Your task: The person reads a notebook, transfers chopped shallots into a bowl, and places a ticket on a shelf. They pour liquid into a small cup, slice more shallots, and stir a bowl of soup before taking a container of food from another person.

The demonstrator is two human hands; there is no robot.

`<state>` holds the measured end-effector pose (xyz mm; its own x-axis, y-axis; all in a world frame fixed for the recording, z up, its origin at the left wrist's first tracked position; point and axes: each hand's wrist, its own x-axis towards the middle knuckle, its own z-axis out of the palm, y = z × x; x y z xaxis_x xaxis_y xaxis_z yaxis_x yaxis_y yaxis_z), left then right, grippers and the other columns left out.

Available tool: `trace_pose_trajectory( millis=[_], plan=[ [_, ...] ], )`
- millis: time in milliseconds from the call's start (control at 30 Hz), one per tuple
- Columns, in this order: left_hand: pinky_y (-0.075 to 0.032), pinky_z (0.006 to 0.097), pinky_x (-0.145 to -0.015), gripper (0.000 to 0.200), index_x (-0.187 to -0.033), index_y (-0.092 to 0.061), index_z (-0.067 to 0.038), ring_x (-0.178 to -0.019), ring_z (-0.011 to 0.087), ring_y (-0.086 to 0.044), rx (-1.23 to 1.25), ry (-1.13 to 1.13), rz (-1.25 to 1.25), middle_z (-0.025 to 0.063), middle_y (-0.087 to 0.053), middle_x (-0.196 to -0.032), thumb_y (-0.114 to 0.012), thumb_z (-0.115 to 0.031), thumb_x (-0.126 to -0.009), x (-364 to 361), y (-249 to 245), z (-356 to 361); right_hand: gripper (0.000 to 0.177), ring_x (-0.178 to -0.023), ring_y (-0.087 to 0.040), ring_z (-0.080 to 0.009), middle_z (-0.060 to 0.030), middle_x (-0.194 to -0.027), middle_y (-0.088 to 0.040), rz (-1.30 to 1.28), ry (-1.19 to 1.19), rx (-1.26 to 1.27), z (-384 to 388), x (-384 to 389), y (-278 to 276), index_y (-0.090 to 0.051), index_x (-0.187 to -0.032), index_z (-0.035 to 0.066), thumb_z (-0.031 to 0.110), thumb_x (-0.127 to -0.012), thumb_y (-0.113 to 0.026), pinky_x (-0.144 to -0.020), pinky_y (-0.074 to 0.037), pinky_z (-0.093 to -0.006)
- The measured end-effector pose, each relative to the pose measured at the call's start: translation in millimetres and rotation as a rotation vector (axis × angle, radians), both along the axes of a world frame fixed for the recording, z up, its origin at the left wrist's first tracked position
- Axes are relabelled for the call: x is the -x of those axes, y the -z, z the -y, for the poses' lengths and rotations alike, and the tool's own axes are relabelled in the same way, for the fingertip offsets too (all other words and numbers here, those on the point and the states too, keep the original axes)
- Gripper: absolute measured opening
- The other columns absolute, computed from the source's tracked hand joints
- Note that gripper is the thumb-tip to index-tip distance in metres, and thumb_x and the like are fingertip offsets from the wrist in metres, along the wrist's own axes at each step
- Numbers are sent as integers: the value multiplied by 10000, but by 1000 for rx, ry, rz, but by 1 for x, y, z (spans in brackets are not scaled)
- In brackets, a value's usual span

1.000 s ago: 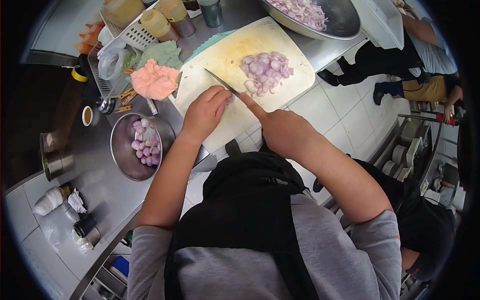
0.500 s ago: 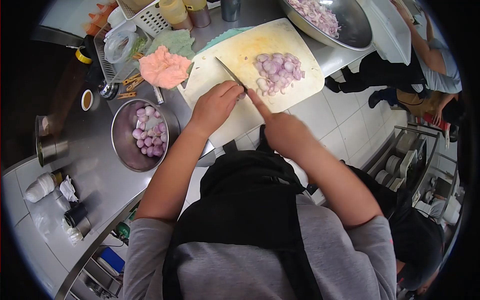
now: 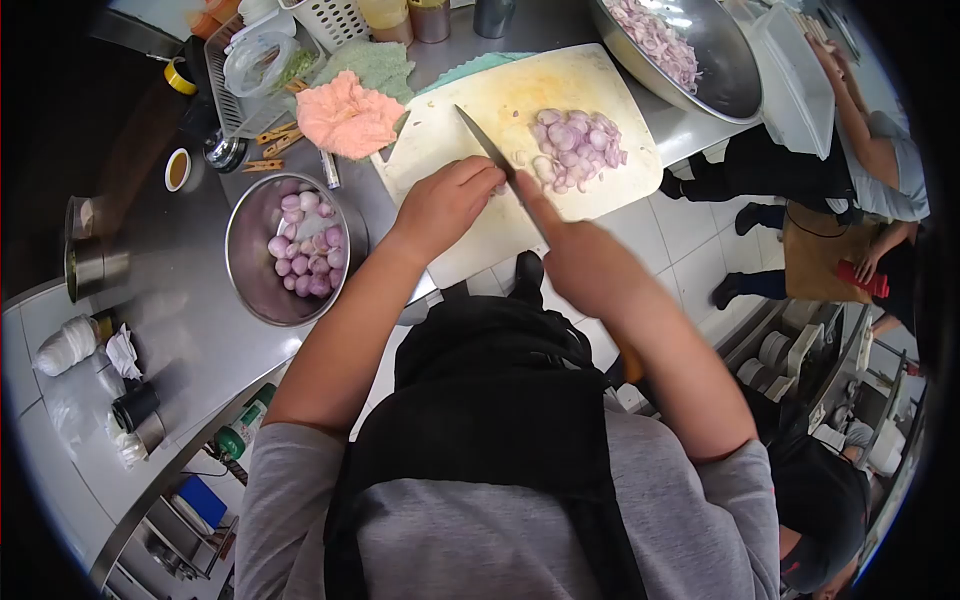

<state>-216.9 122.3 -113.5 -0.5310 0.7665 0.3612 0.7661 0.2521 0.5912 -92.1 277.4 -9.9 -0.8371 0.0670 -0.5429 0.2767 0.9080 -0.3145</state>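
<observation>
My right hand (image 3: 585,260) is wrapped round the handle of a knife (image 3: 480,132), its index finger stretched along the blade. The blade lies over the white cutting board (image 3: 440,140) and points up and left. My left hand (image 3: 450,200) is closed at the blade's left side, its fingertips on a small piece that is mostly hidden, probably shallot. Sliced shallots (image 3: 575,148) are heaped on the board right of the knife. Whole peeled shallots (image 3: 312,262) lie in a steel pot (image 3: 240,262) left of my left forearm.
A big steel bowl (image 3: 735,75) of sliced shallots stands at the upper right. Pink cloth (image 3: 350,115), clothespins (image 3: 280,140), a sauce cup (image 3: 178,170) and bottles (image 3: 430,18) are on the counter. Other people (image 3: 885,160) stand at the right; shelves (image 3: 800,360) are below them.
The view has shifted slightly, so the board and bowls appear further right and higher. Both hands keep nearly the same place at the knife. More of the people at the right shows.
</observation>
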Motion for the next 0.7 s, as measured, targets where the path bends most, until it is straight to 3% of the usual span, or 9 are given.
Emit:
trace_pose_trajectory(
  millis=[100,200,300,433,533,633,700],
  plan=[
    [-561,385,-756,242,-1067,-645,-121,-956,258,-664,-45,-9,8,30,-645,-1060,-676,-47,-838,0,3,-1,913,-740,-689,-377,-214,-803,-686,23,15,-49,10,-1,21,-50,-1626,173,6,-858,-517,-689,-558,-493],
    [-563,381,-757,248,-1073,-646,-126,-958,254,-666,-46,-14,-18,25,-649,-1059,-679,-52,-839,0,6,0,916,-719,-691,-367,-210,-805,-690,2,3,28,-5,5,-4,-39,-1626,167,17,-866,-527,-668,-562,-485],
    [-564,375,-758,250,-1075,-649,-130,-962,247,-667,-48,-13,-21,18,-649,-1066,-678,-49,-840,1,4,-1,912,-732,-695,-368,-212,-799,-689,-50,28,-7,8,-5,12,-44,-1625,161,17,-867,-530,-673,-565,-478],
    [-565,369,-760,256,-1072,-653,-129,-969,242,-667,-48,-11,-13,15,-648,-1069,-683,-47,-832,0,4,1,914,-793,-695,-379,-241,-830,-691,75,37,-31,15,3,15,-44,-1617,99,-25,-845,-517,-717,-561,-470],
    [-564,367,-760,254,-1066,-655,-129,-969,240,-665,-47,-12,-26,11,-645,-1068,-687,-47,-828,0,6,1,922,-786,-693,-375,-244,-833,-692,-27,4,26,4,3,14,-45,-1616,90,-33,-837,-523,-704,-554,-470],
    [-563,364,-759,258,-1065,-660,-131,-969,235,-664,-38,-4,-35,6,-643,-1070,-687,-43,-824,1,6,1,920,-780,-691,-372,-246,-835,-691,113,-22,50,-6,13,-39,-49,-1617,93,-31,-837,-520,-696,-548,-470],
    [-562,362,-760,263,-1066,-665,-133,-969,232,-664,-36,-1,-33,4,-643,-1071,-685,-38,-821,0,6,2,913,-769,-690,-372,-242,-847,-695,109,-18,76,-1,6,-34,-56,-1617,95,-20,-841,-523,-697,-548,-476]
  ],
)
